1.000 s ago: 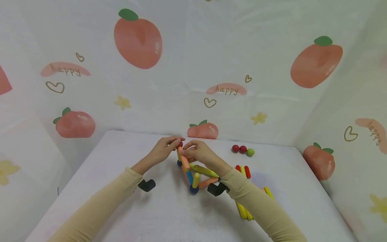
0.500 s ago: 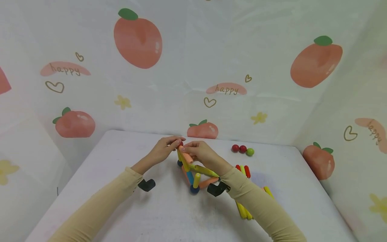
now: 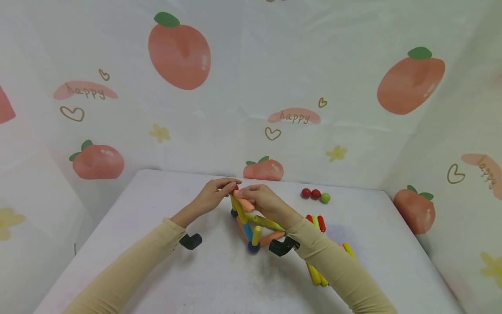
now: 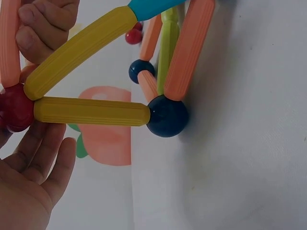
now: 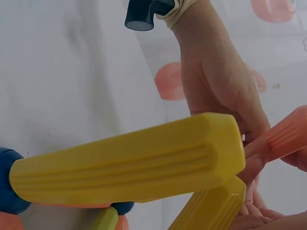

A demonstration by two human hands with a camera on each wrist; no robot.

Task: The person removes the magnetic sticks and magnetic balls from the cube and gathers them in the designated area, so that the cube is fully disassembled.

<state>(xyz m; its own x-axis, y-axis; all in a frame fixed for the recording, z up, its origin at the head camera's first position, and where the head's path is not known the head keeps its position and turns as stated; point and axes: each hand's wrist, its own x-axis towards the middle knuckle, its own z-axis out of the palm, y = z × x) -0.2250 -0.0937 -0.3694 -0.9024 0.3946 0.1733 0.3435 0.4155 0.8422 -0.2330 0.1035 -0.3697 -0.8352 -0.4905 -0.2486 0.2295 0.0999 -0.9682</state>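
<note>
Left hand (image 3: 211, 194): we hold the red ball (image 4: 18, 109).
Right hand (image 3: 266, 201): we pinch the salmon stick (image 3: 247, 206), touching that ball.

A white table (image 3: 188, 279) meets a white backdrop (image 3: 251, 56) at its far edge. Printed there: one large peach (image 3: 179, 56) left, another large peach (image 3: 411, 82) right, plus brown hearts (image 3: 273, 133), yellow flowers (image 3: 336, 153) and pink "happy" labels (image 3: 294, 115).

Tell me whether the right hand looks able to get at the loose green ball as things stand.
Probably yes, though the right hand would first need to release the orange stick it pinches; the green ball lies uncovered on the table, its near side open.
</note>
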